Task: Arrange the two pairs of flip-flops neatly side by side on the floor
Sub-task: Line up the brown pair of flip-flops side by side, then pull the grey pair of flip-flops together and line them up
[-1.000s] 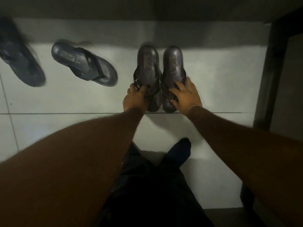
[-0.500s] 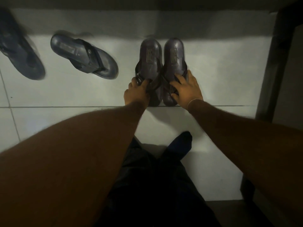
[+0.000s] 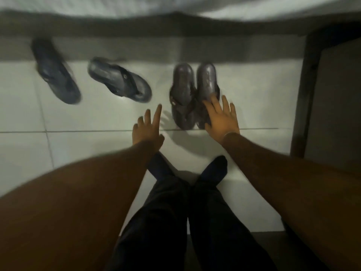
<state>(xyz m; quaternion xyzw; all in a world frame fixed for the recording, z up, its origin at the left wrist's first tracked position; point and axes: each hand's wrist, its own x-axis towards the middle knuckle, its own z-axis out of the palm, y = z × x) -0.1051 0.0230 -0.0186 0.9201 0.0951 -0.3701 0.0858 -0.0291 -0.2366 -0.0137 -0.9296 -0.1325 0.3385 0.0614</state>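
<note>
both hands have let go of the brown pair (image 3: 193, 94): left hand (image 3: 147, 130) spread over bare tile, right hand (image 3: 221, 118) spread, hiding the right sandal's toe; insole marks blur unreadable; grey pair (image 3: 119, 81) lies askew, well left

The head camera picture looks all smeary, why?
Head view: motion blur smears the two dark blue flip-flops at far left worst; the open left hand and right hand are soft too; dim light, shadow band along the white tiled floor's far edge.
</note>
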